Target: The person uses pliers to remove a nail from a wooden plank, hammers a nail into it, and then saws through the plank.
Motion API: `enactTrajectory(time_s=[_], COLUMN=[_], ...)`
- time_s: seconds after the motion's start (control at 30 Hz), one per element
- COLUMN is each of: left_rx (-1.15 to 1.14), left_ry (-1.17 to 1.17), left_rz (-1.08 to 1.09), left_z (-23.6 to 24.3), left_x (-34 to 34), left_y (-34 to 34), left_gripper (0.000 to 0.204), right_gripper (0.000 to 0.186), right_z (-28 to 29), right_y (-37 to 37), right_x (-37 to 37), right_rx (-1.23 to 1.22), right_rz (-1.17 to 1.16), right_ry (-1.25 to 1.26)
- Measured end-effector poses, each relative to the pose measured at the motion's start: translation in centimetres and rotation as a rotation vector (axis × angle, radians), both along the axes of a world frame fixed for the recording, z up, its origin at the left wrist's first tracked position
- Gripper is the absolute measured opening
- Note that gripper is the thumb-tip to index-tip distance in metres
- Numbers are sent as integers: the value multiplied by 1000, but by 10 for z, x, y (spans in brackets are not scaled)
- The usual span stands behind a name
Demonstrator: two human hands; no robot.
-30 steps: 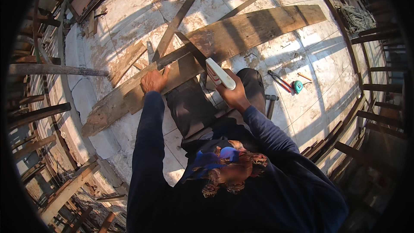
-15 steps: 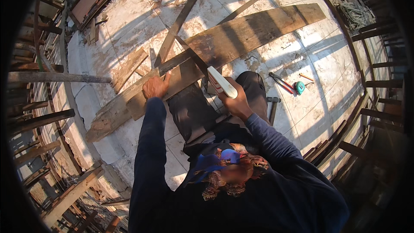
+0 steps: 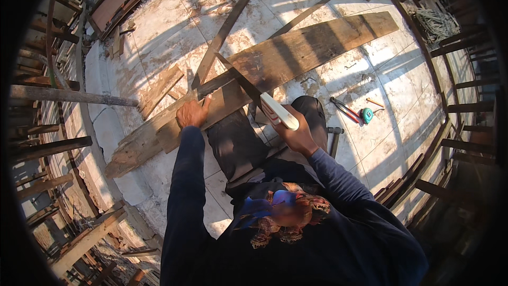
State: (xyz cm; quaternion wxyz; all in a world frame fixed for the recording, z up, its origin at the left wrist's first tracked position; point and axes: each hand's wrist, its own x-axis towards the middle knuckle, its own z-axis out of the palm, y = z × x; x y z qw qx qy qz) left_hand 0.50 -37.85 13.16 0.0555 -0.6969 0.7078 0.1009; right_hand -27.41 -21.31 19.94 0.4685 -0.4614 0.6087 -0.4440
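Observation:
A long, weathered wooden plank (image 3: 323,42) lies slantwise in front of me, from lower left to upper right. Along its near side is a shorter board (image 3: 225,101), partly over my thigh. My left hand (image 3: 192,113) grips the boards left of the saw, its thumb raised. My right hand (image 3: 296,130) is wrapped round the white handle of a handsaw (image 3: 242,80). The dark blade slants up and left across the boards, its tip beyond the shorter one. Whether the teeth sit in a cut is too small to tell.
Right of my knee lie red-handled pincers (image 3: 346,110), a teal tape measure (image 3: 366,115), an orange stick (image 3: 375,103) and a hammer (image 3: 334,136). A narrow batten (image 3: 228,21) crosses the tiled floor beyond. A round pole (image 3: 74,96) juts in from the left.
The handsaw and my right hand have drawn back slightly, down and to the right. My left hand stays on the boards; the view has shifted a little.

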Motion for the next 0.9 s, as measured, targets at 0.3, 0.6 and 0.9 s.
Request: enactTrajectory(time_s=[0.3,0.6,0.9], left_rx=[51,101,51], left_ry=[14,13,30], left_rz=[-5,-4,-30], left_z=[3,7,-4], left_x=[-20,-16,-18], left_y=[-6,-1,2], left_gripper=[81,83,83], right_gripper=[31,37,30], right_z=[-18,87,-28], right_y=[-66,124,-81], right_x=[14,-28,11], right_rx=[7,261,86], right_rz=[-57,-43,-62], right_ry=[51,119,51])
